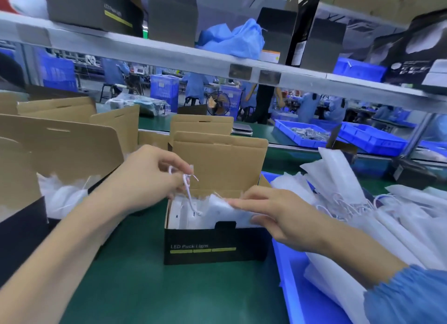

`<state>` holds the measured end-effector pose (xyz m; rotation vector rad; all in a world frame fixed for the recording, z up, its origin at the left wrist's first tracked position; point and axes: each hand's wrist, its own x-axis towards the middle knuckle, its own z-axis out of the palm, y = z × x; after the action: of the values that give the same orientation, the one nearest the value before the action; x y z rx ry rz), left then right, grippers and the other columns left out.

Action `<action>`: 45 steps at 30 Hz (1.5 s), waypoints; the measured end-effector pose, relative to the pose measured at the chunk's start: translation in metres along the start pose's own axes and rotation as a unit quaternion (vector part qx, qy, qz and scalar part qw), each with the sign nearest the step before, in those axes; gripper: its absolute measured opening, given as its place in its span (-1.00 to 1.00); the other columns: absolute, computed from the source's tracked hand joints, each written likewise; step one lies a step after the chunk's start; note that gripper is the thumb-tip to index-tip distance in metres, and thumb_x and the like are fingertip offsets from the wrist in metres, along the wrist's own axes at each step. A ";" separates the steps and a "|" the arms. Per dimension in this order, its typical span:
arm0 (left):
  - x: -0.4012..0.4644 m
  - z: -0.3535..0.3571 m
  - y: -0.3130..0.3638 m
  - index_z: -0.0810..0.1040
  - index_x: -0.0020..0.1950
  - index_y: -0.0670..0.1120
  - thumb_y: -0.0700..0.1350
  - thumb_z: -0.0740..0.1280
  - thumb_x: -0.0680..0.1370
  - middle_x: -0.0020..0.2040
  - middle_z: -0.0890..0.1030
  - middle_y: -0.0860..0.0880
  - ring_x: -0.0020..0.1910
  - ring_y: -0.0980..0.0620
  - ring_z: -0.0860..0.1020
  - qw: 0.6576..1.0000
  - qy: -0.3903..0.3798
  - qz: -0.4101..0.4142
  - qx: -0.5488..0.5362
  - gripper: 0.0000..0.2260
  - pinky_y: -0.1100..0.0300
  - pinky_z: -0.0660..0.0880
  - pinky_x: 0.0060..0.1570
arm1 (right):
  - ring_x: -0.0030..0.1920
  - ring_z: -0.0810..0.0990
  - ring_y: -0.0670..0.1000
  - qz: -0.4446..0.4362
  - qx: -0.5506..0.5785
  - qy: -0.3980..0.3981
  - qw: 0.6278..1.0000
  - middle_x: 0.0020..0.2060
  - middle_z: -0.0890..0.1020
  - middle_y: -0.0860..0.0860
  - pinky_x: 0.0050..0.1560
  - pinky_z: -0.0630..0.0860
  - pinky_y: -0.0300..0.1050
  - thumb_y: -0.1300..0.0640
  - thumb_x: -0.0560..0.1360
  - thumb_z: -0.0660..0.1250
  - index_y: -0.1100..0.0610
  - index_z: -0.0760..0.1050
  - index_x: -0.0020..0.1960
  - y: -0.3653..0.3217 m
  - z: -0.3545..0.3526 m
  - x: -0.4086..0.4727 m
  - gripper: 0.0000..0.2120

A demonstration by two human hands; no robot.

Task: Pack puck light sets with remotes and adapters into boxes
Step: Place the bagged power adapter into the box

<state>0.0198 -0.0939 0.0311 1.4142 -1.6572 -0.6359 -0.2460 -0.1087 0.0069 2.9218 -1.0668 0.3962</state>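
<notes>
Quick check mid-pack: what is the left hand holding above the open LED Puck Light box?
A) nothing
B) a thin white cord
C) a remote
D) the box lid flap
B: the left hand pinches a thin white cord that trails down into the open box.

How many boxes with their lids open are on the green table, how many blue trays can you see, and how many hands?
Open boxes on the green table: 4, counting the black box in the middle
Blue trays: 4, counting the near tray
Hands: 2, left hand, right hand
Total: 10
</notes>
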 end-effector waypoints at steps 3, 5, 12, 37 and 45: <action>0.000 0.004 0.004 0.73 -0.26 0.06 0.00 0.39 0.46 -0.28 0.70 0.07 -0.39 0.11 0.61 1.000 0.016 -0.007 0.013 -0.85 0.14 0.52 -0.09 | 0.09 0.46 0.00 0.018 -0.038 -0.098 0.994 0.14 0.47 -0.09 0.08 0.45 0.00 0.31 0.56 0.20 -0.17 0.39 0.42 -0.003 0.003 0.015 -0.46; 0.000 0.015 0.006 0.69 -0.16 0.02 0.03 0.49 0.45 -0.23 0.67 0.10 -0.21 0.14 0.60 0.990 0.050 0.018 0.130 -0.91 0.24 0.51 -0.14 | 0.12 0.44 0.00 0.032 -0.033 -0.166 0.985 0.15 0.46 -0.07 0.15 0.43 -0.01 0.32 0.57 0.16 -0.18 0.36 0.44 -0.005 0.001 0.024 -0.44; 0.008 0.048 0.010 0.37 -0.14 -0.08 -0.36 0.24 0.47 -0.14 0.50 -0.08 -0.16 -0.13 0.49 0.909 -0.033 0.044 0.412 -0.83 0.15 0.32 -0.37 | 0.10 0.47 -0.02 0.032 -0.127 -0.085 0.988 0.10 0.55 -0.12 0.05 0.46 -0.05 0.28 0.50 0.28 -0.11 0.58 0.23 -0.012 -0.004 0.021 -0.59; -0.013 0.085 -0.023 0.67 -0.10 -0.01 -0.18 0.32 0.59 -0.05 0.47 0.08 0.00 -0.02 0.32 0.916 -0.018 0.236 0.325 -0.84 0.03 0.42 0.00 | -0.05 0.66 0.01 0.007 -0.064 0.124 0.990 0.02 0.68 -0.07 -0.08 0.53 -0.06 0.16 0.41 0.52 0.10 0.68 0.06 -0.004 0.005 -0.020 -0.77; -0.049 0.077 -0.035 0.58 -0.08 -0.05 -0.15 0.24 0.50 -0.17 0.56 0.10 -0.14 -0.04 0.44 0.889 0.014 0.274 0.367 -0.87 0.11 0.37 -0.09 | 0.06 0.61 0.04 -0.018 -0.173 0.140 0.975 -0.08 0.67 -0.06 0.07 0.42 0.06 0.13 0.47 0.35 0.09 0.66 -0.05 0.009 0.013 -0.026 -0.87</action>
<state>-0.0265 -0.0654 -0.0504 1.3060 -2.2650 0.3833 -0.2678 -0.0998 -0.0122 2.4869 -0.9342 0.5401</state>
